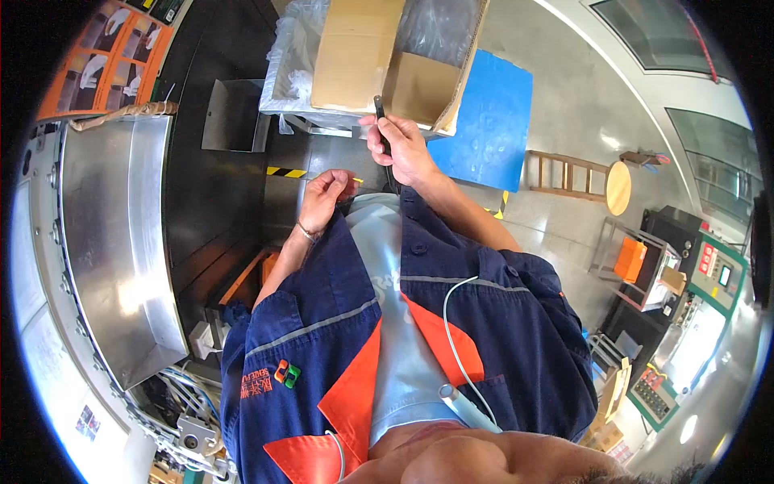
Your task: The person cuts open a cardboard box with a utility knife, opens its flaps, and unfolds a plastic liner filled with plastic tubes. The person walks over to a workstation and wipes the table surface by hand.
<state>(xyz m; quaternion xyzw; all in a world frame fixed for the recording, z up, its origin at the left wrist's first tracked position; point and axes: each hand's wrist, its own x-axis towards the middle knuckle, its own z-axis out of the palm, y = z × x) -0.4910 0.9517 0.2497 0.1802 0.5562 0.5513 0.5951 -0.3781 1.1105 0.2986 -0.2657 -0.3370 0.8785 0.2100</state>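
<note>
My right hand (407, 153) is closed around a slim black stick-like tool (378, 105), whose top end sticks up past the fingers. Its exact kind is unclear. Lower and to the left, my left hand (321, 200) is held in front of the body with thumb and fingers pinched together. A small yellowish bit (357, 180) shows at those fingertips; I cannot make out what it is. Just beyond the right hand stands an open cardboard box (359, 60) lined with clear plastic.
Left of me is a metal trough (117, 234) beside a black machine surface (214, 185). A blue board (488, 121) lies right of the box. Farther right are a wooden stool (617, 189) and a green control panel (717, 270).
</note>
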